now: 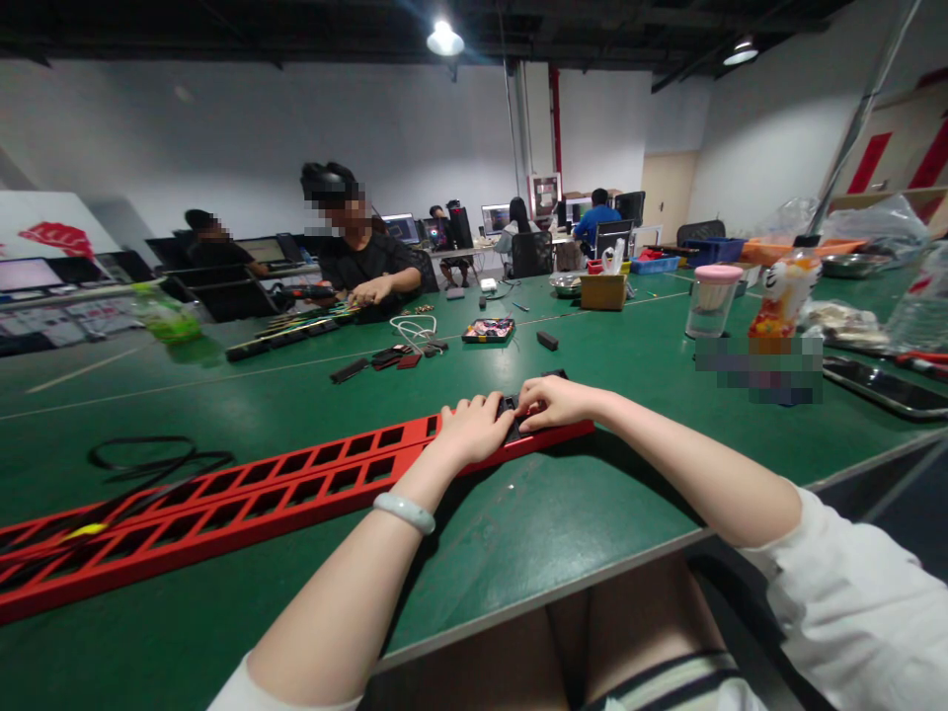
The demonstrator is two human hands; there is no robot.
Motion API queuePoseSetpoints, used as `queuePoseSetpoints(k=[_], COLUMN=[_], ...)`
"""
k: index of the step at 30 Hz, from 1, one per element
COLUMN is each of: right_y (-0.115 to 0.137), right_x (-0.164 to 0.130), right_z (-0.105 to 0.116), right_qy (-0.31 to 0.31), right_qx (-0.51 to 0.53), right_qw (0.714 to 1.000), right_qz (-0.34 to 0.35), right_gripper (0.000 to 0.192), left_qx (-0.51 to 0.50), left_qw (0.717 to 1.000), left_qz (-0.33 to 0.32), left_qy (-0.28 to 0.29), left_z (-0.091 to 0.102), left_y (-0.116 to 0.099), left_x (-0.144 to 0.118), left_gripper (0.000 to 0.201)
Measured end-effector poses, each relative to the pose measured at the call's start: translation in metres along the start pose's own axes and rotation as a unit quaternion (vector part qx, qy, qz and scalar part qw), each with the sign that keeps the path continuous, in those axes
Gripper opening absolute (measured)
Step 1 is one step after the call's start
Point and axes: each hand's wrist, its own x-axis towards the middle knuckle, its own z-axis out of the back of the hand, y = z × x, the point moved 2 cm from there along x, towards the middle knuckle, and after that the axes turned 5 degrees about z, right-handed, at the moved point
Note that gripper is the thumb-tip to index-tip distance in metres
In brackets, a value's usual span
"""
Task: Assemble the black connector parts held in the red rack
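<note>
A long red frame (311, 479) with two rows of rectangular openings lies slantwise across the green table. My left hand (478, 427), a pale bangle on its wrist, is laid over the frame near its right end, with fingers bent across it. Beside it, my right hand (552, 403) has its fingers curled in a pinch at a small black part (510, 407) set in that end. The right fingertips partly cover the black part, so its exact kind is unclear. A thin black cable (159, 459) with a yellow band runs loosely over the frame's left portion.
Beyond the frame lie a small black block (547, 341), a picture-covered flat box (488, 330) and dark pieces beside a white cable (419, 336). A pink-lidded cup (713, 301), an orange bottle (785, 291) and a phone (885, 385) stand right. A co-worker (362, 247) works opposite.
</note>
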Motion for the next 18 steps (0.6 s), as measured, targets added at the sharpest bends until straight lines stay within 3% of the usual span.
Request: queuePoseSetpoints(k=[18], right_y=[0.0040], right_x=[-0.0002], right_z=[0.0004], right_qy=[-0.004], right_qx=[0.005], right_qw=[1.000], right_qz=[-0.005], right_gripper=[0.020], left_qx=[0.004], left_qw=[1.000], left_qz=[0.015], left_qy=[0.008], left_z=[0.0039], left_y=[-0.0037], left_x=[-0.0029], left_gripper=[0.057])
